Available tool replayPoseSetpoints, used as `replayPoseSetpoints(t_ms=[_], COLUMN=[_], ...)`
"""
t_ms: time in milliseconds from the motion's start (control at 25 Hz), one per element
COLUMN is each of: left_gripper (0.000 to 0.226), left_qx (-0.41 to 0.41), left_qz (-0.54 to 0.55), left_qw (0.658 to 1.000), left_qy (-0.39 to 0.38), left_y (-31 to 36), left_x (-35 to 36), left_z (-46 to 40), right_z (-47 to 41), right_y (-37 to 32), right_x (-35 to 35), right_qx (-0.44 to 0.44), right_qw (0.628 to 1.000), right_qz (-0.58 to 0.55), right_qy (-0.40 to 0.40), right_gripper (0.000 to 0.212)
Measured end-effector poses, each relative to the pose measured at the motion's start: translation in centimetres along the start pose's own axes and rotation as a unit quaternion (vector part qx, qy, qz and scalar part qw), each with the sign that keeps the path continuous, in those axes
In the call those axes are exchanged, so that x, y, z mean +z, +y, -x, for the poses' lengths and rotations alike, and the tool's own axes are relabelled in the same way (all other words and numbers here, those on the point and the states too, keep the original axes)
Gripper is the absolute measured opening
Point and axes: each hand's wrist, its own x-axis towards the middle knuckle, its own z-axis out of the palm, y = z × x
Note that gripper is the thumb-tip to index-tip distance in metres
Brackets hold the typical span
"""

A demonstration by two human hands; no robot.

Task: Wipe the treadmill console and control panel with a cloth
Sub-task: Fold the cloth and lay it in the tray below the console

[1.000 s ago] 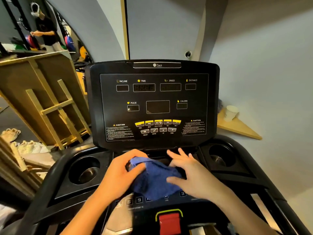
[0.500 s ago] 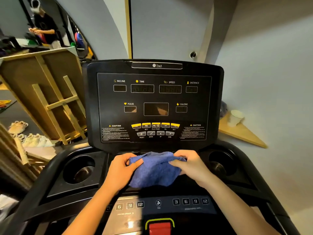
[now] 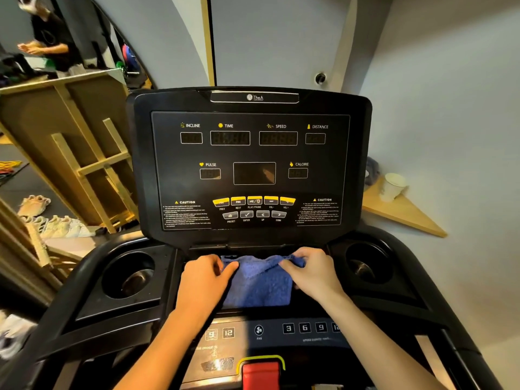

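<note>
**Blue cloth held by both hands on the shelf below the display**

I have the blue terry cloth point(image 3: 259, 285) spread on the flat black shelf just below the upright treadmill console point(image 3: 250, 164), between the two round cup holders, the left cup holder point(image 3: 128, 274) and the right cup holder point(image 3: 365, 263). My left hand point(image 3: 204, 280) pinches the cloth's far left corner between thumb and curled fingers; my right hand point(image 3: 312, 273) pinches its far right corner the same way. The far edge, stretched between my hands, runs left to right and is bunched and wrinkled, while the rest hangs toward me as a roughly square, fuzzy, mid-blue sheet. Its near edge lies just short of the control panel point(image 3: 281, 330) with the numbered keys and the FAN button.

The console stands tilted back, facing me, its dark windows labelled INCLINE, TIME, SPEED, DISTANCE, PULSE and CALORIE, all unlit. A row of yellow buttons point(image 3: 254, 201) sits beneath them. A red safety key point(image 3: 261, 374) is nearest me. A paper cup point(image 3: 392, 187) stands on a wooden corner shelf to the right.
</note>
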Motion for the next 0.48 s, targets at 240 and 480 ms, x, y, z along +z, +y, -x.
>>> replayPoseSetpoints(t_ms=[240, 480], left_gripper=[0.01, 0.022], left_qx=[0.24, 0.343], left_qz=[-0.041, -0.048], left_qw=[0.97, 0.929], left_qy=[-0.022, -0.128], left_y=[-0.8, -2.6], left_x=[-0.7, 0.5], left_z=[1.6, 0.9], right_z=[2.6, 4.2], right_y=[0.0, 0.2], right_x=[-0.5, 0.1], right_qx=[-0.052, -0.104], right_qw=[0.991, 0.989], right_qz=[0.076, 0.102], right_qy=[0.095, 0.014], right_gripper=[0.045, 0.027])
